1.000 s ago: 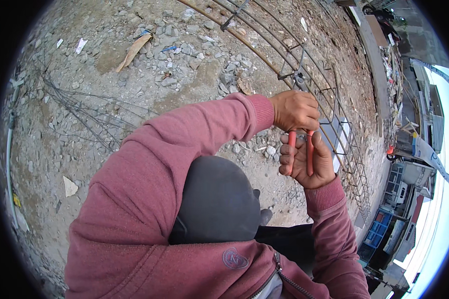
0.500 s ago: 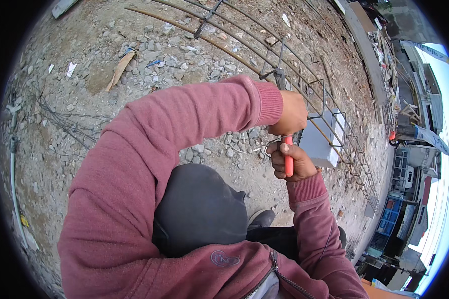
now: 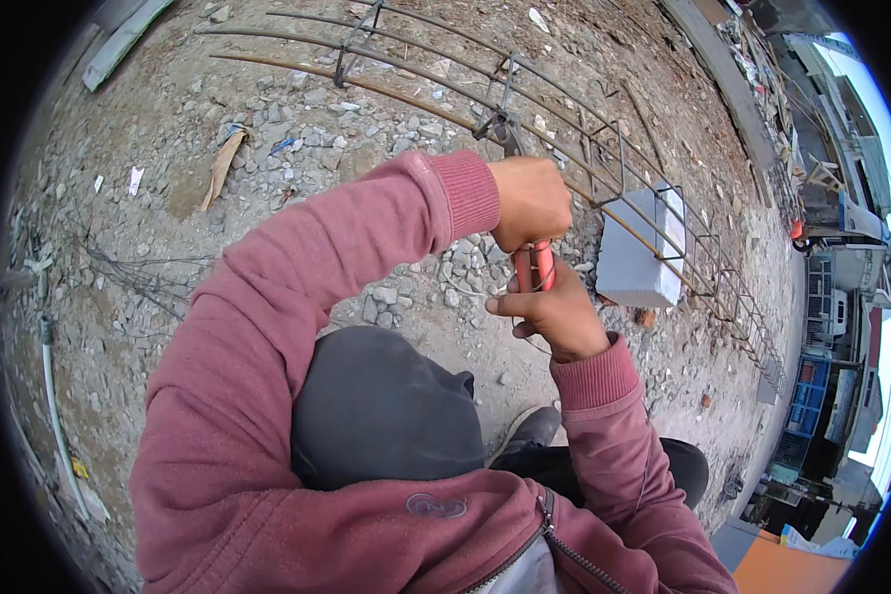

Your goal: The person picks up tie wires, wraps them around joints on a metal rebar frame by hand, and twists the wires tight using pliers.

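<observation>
Pincers with red handles reach up to a long rebar cage, their dark jaws at a crossing of bar and stirrup. My left hand is closed around the upper part of the handles, knuckles up. Just below it, my right hand has its fingers around the lower handle ends, with the thumb side pointing left. A thin wire curves out beside my right hand; whether the fingers also hold it I cannot tell. The jaw tips are partly hidden against the bars.
A grey block stands under the cage, right of my hands. Gravel and broken stone cover the ground. Loose wire and a pale pipe lie at left, a plank at top left. My bent knee is close below.
Both hands and the pincers have shifted left and slightly up in view. The handles now show as two separate parts. My right hand's fist has loosened, its thumb side now pointing left.
</observation>
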Demonstrator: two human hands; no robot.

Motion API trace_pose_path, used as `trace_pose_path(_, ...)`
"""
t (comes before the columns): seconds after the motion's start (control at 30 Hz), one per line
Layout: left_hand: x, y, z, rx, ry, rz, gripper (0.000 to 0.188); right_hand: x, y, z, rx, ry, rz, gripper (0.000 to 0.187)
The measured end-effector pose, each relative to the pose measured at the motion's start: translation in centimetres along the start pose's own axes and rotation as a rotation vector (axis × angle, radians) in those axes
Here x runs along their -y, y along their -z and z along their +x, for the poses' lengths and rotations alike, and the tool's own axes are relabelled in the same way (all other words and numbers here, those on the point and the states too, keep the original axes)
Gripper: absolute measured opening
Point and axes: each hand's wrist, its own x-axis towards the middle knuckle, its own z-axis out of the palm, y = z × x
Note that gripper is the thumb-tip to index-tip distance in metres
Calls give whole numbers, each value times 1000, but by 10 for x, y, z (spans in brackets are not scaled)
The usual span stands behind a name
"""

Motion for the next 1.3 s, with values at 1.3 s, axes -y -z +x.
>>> trace_pose_path(1.3, -48, -133, -97, -955, 531, -2699, 29, -37, 105, -19, 45, 243, -476, 25)
